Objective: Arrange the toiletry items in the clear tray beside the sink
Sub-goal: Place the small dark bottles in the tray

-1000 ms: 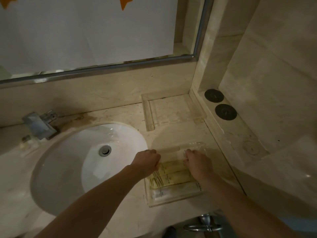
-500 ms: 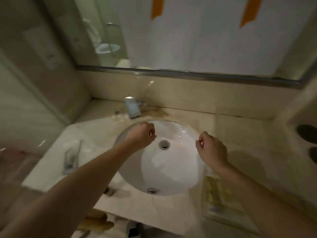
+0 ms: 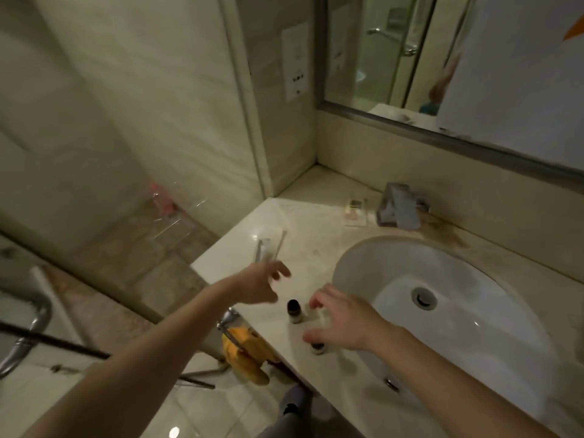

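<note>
Dark-capped, 2 small bottles (image 3: pixel 294 311) stand on the worktop (image 3: pixel 303 235) left of the sink (image 3: pixel 354 263). Right hand (image 3: pixel 343 320) hovers spread over them, left hand (image 3: pixel 264 284) open, both empty. Fetching step; next, pinching 1 upright. Tray unseen.

Location: bathroom. Evidence: white oval sink (image 3: pixel 458 311) set into a marble desk (image 3: pixel 303 235), chrome tap (image 3: pixel 399 205) at 1 o'clock, framed wall mirror (image 3: pixel 442 74) at 2 o'clock reflecting a glass shower enclosure.
</note>
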The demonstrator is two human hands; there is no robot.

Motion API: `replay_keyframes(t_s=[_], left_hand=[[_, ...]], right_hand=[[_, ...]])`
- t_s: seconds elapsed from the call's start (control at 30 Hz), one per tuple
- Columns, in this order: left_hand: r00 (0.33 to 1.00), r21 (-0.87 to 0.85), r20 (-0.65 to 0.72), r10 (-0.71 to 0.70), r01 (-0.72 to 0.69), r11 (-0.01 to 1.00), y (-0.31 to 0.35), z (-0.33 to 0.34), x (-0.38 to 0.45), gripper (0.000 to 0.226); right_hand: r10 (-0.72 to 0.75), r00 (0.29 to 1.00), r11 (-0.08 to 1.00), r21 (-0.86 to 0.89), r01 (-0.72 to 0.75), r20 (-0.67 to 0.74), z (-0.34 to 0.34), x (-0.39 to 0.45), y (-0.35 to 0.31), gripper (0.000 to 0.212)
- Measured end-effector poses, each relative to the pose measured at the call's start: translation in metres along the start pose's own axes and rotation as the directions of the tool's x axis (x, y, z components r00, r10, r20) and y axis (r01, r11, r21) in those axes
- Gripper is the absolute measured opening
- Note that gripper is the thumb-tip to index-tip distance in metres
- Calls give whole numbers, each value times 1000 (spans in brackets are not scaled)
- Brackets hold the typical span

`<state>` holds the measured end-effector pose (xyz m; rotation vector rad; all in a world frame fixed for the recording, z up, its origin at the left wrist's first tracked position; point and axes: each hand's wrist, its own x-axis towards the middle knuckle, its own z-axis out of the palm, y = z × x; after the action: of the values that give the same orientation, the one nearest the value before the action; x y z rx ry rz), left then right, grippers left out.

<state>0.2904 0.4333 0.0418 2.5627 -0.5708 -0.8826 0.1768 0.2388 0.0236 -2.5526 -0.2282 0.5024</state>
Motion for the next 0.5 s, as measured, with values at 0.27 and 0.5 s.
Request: replay_keyframes(t_s=[0.27, 0.5], left_hand=[[959, 299, 212, 186, -245, 922, 7, 48, 26, 30], [972, -245, 123, 199, -164, 955, 46, 12, 39, 32]], right_hand=[[-1, 999, 996, -93, 6, 47, 36, 18, 0, 20], [366, 914, 754, 631, -181, -175, -9, -3, 43, 9]])
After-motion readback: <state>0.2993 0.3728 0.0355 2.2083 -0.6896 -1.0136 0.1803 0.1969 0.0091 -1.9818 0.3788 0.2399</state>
